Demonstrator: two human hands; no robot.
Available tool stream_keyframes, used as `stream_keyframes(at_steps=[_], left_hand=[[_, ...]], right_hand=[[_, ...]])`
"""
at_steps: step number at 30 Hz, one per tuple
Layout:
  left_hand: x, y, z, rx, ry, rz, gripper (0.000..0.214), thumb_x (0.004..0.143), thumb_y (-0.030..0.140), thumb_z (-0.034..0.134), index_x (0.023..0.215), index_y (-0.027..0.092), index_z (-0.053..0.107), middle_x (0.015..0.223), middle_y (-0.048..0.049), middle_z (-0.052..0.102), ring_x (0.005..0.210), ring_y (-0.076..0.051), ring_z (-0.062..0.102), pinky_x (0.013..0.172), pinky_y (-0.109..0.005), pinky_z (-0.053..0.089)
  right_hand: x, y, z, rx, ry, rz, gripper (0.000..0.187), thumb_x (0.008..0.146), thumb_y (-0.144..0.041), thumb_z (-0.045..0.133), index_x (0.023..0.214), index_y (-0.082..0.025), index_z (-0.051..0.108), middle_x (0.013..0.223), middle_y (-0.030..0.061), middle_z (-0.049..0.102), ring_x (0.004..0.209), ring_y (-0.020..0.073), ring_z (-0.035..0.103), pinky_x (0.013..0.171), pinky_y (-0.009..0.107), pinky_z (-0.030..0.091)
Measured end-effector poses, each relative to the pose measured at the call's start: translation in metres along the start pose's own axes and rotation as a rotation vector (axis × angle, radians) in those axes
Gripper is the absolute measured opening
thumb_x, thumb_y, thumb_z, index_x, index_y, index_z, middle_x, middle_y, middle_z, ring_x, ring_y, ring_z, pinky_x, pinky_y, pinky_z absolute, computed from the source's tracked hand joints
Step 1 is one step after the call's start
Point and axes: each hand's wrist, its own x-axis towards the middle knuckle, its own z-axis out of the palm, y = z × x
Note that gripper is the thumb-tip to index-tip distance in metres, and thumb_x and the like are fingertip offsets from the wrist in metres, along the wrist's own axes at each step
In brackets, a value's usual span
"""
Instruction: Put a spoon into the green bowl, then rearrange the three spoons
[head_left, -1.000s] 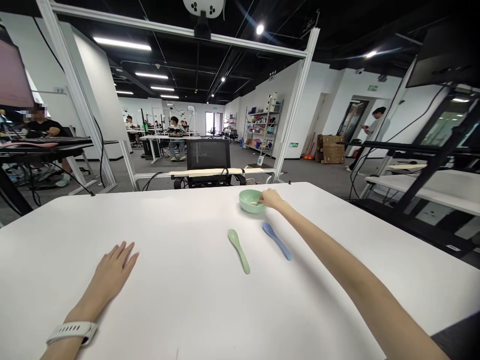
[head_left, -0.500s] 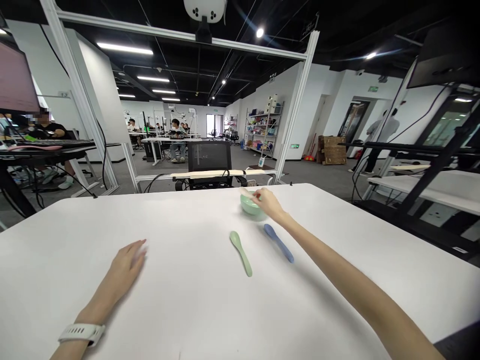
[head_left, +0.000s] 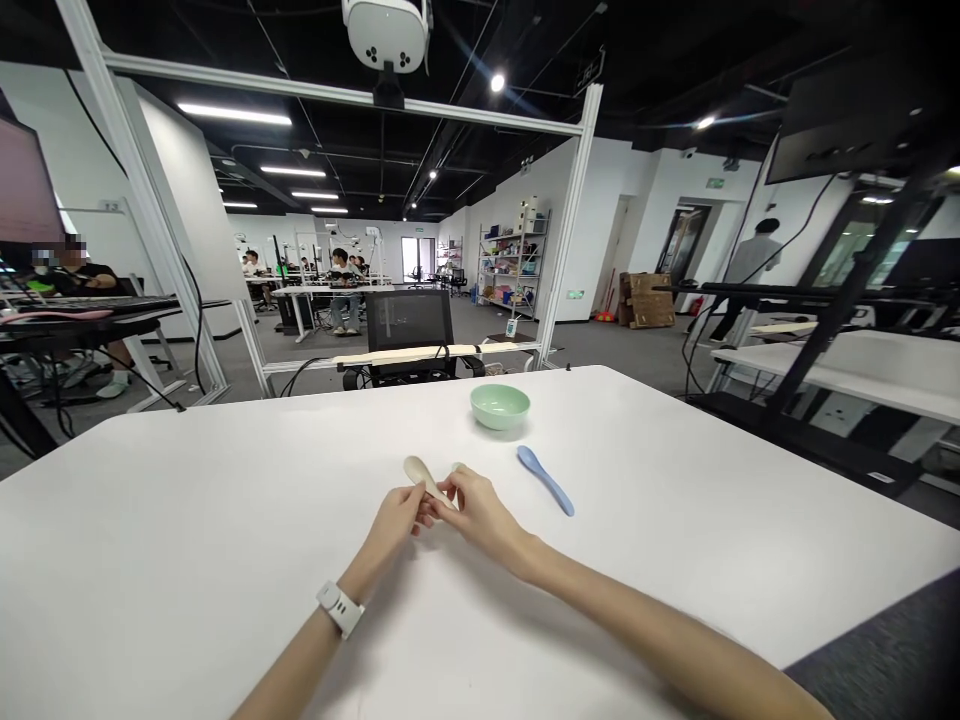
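Both arms have been pulled in since the earlier view, so that the left hand (head_left: 390, 525) and the right hand (head_left: 480, 515) now meet over the white table (head_left: 225, 520). Across the room, a metal shelf unit (head_left: 512, 265) and a black office chair (head_left: 409, 325) are seen beyond the table. On the table, a pale green bowl (head_left: 500, 407) is left untouched, with a blue spoon (head_left: 545, 481) lying near it. A cream spoon (head_left: 422, 476) is held between the hands, its scoop pointing left. Just behind the right fingers (head_left: 450, 490), the tip of a green spoon (head_left: 457, 466) shows, the rest being hidden. The cream spoon's handle appears pinched by those curled fingers; the left hand's grip cannot be told. Handling of the cream spoon is judged to be the step in hand, and a steady pinch is called for next.
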Motion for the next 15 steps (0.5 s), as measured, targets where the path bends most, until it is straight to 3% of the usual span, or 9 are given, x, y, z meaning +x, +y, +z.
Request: stream_keyframes(at_steps=[4,7,10,15], left_hand=[[0.009,-0.01,0.0,0.065,0.048,-0.005,0.064,0.075,0.086,0.049,0.067,0.024,0.06,0.073,-0.008,0.07,0.068,-0.02,0.062,0.065,-0.036,0.046],[0.013,-0.016,-0.001,0.154,0.097,-0.01,0.058,0.078,0.08,0.046,0.058,0.026,0.053,0.063,-0.0056,0.064,0.063,-0.02,0.057,0.065,-0.037,0.044],[0.015,-0.019,-0.002,0.267,0.13,-0.023,0.051,0.083,0.068,0.046,0.054,0.027,0.051,0.06,-0.0049,0.061,0.061,-0.02,0.057,0.068,-0.038,0.044],[0.021,-0.012,0.009,0.452,0.116,-0.049,0.039,0.092,0.042,0.045,0.059,0.024,0.057,0.07,-0.0092,0.072,0.071,-0.024,0.069,0.076,-0.039,0.047]], right_hand=[[-0.004,0.006,-0.009,-0.097,-0.058,-0.037,0.038,0.109,-0.051,0.056,0.094,-0.022,0.075,0.099,0.0067,0.069,0.075,0.0176,0.064,0.071,0.031,0.05],[-0.007,0.013,-0.011,-0.362,-0.018,0.002,0.033,0.11,-0.046,0.055,0.113,-0.02,0.074,0.107,0.0126,0.07,0.087,0.0242,0.069,0.079,0.035,0.05],[-0.009,0.023,-0.008,-0.561,-0.042,0.016,0.029,0.104,-0.03,0.065,0.13,-0.017,0.068,0.111,0.0161,0.072,0.096,0.0295,0.069,0.086,0.037,0.049],[-0.007,0.033,-0.003,-0.567,-0.119,0.009,0.036,0.099,-0.007,0.053,0.131,-0.017,0.065,0.109,0.0133,0.077,0.098,0.0271,0.07,0.088,0.034,0.047]])
